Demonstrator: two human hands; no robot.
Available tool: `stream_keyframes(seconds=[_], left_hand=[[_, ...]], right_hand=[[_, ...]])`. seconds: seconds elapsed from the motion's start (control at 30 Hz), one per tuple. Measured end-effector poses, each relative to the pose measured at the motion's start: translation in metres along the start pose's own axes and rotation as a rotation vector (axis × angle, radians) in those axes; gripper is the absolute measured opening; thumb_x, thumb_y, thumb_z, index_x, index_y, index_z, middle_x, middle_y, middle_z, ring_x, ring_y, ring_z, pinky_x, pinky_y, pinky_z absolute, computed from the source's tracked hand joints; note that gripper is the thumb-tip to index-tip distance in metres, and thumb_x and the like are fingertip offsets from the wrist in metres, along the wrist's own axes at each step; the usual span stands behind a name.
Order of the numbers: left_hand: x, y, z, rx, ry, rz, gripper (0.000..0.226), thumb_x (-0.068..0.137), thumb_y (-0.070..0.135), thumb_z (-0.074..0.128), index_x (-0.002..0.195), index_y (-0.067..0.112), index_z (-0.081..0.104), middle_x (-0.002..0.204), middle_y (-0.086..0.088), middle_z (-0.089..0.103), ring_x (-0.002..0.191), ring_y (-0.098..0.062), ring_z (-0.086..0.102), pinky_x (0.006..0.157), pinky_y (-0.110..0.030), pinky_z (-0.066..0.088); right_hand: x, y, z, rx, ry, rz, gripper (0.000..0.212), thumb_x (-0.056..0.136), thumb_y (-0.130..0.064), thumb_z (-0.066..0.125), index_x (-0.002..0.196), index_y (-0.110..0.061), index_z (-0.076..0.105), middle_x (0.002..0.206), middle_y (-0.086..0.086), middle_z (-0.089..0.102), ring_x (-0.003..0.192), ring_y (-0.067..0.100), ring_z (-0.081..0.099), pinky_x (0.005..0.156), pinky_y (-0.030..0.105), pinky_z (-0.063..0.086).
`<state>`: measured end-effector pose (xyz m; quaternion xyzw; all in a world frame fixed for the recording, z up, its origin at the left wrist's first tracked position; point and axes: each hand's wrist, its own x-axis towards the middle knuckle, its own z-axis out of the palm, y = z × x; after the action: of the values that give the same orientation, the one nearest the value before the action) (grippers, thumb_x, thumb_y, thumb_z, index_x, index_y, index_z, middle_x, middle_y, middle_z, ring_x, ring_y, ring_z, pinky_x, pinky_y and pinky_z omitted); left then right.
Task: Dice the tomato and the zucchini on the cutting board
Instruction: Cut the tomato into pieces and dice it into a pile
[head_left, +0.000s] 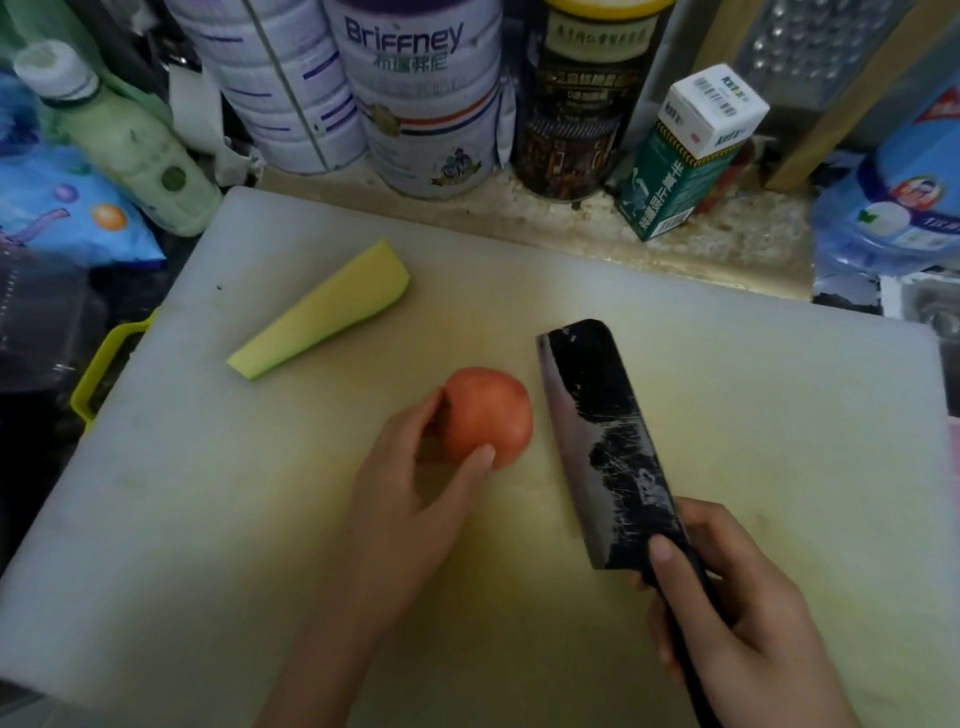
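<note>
Gripping tomato (488, 415), left hand (415, 499), right hand (737, 597) holding cleaver (602, 441)

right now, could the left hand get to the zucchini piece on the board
Probably yes, once the left hand lets go of the tomato it grips. The zucchini piece lies beyond it on bare cutting board, nothing between. The cleaver in the right hand sits on the tomato's other side.

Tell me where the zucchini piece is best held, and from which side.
Probably the mid-length of the zucchini piece, pinched across its width from above, coming from the left side of the cutting board. It lies flat, pale cut face up, long and tapering toward its near-left end, both long sides free; the cleaver is on the right.
</note>
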<state>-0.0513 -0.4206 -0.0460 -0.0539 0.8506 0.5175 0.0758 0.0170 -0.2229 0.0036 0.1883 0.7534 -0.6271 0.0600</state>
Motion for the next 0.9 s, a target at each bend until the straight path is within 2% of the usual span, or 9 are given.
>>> stream_keyframes(seconds=[0.13,0.2,0.27,0.37,0.47,0.53,0.6,0.73,0.9], left_hand=[[0.006,0.003,-0.003,-0.014,-0.005,0.036,0.063,0.067,0.066,0.061,0.126,0.046,0.050,0.120,0.024,0.055,0.105,0.006,0.057,0.092,-0.020,0.049],[0.005,0.007,0.000,0.003,-0.001,0.098,0.057,0.065,0.059,0.068,0.118,0.051,0.049,0.119,0.023,0.052,0.106,0.007,0.056,0.088,-0.012,0.046],[0.004,0.010,0.005,0.005,-0.013,0.167,0.060,0.064,0.045,0.080,0.115,0.047,0.049,0.120,0.019,0.049,0.107,0.008,0.053,0.086,-0.006,0.043],[0.005,0.014,0.012,-0.023,-0.059,0.195,0.066,0.066,0.021,0.089,0.114,0.046,0.051,0.120,0.019,0.044,0.108,0.009,0.052,0.085,-0.005,0.043],[0.008,0.017,0.016,-0.015,-0.109,0.216,0.058,0.072,0.028,0.084,0.115,0.051,0.055,0.120,0.022,0.041,0.104,0.005,0.055,0.083,-0.010,0.048],[0.010,0.020,0.019,0.011,-0.113,0.252,0.051,0.074,0.036,0.075,0.118,0.050,0.054,0.121,0.020,0.042,0.107,0.001,0.053,0.083,-0.011,0.048],[0.012,0.021,0.022,0.009,-0.106,0.273,0.048,0.076,0.037,0.074,0.117,0.048,0.054,0.125,0.021,0.045,0.114,-0.002,0.052,0.086,-0.013,0.047],[0.016,0.021,0.024,-0.079,-0.146,0.262,0.055,0.075,0.022,0.083,0.111,0.053,0.053,0.136,0.035,0.044,0.123,0.000,0.052,0.095,-0.016,0.049],[0.018,0.020,0.021,-0.144,-0.211,0.223,0.053,0.074,0.017,0.083,0.113,0.043,0.058,0.134,0.042,0.042,0.122,0.008,0.051,0.096,-0.015,0.047]], right_hand=[[-0.002,-0.004,-0.001,0.013,0.041,0.006,0.014,0.084,-0.020,0.052,0.086,-0.029,0.062,0.060,0.009,0.058,0.033,0.012,0.043,0.038,0.015,0.034],[-0.003,-0.006,-0.001,0.022,0.061,-0.002,0.014,0.084,-0.018,0.053,0.086,-0.028,0.063,0.060,0.008,0.058,0.034,0.012,0.043,0.038,0.015,0.033],[-0.006,-0.009,-0.002,0.032,0.072,-0.010,0.013,0.080,-0.022,0.054,0.087,-0.027,0.064,0.060,0.006,0.058,0.034,0.012,0.043,0.038,0.015,0.033],[-0.011,-0.013,-0.002,0.021,0.102,-0.037,0.015,0.080,-0.022,0.055,0.090,-0.026,0.064,0.062,0.007,0.060,0.034,0.013,0.043,0.039,0.015,0.032],[-0.014,-0.017,-0.004,-0.028,0.148,-0.071,0.011,0.086,-0.026,0.058,0.095,-0.025,0.064,0.062,0.008,0.061,0.033,0.015,0.044,0.039,0.016,0.032],[-0.013,-0.019,-0.006,-0.109,0.144,-0.105,0.014,0.089,-0.035,0.063,0.100,-0.027,0.062,0.064,0.008,0.063,0.031,0.016,0.045,0.039,0.014,0.034],[-0.010,-0.020,-0.008,-0.250,0.139,-0.151,0.017,0.083,-0.036,0.054,0.099,-0.032,0.059,0.063,0.001,0.065,0.032,0.018,0.047,0.039,0.014,0.037],[0.000,-0.029,-0.011,-0.559,0.132,-0.297,0.013,0.084,-0.047,0.043,0.093,-0.043,0.050,0.054,-0.008,0.057,0.038,0.009,0.050,0.042,0.022,0.043],[0.011,-0.042,-0.011,-0.718,0.085,-0.397,0.014,0.086,-0.041,0.039,0.097,-0.037,0.047,0.057,-0.003,0.060,0.048,0.007,0.053,0.044,0.020,0.041]])
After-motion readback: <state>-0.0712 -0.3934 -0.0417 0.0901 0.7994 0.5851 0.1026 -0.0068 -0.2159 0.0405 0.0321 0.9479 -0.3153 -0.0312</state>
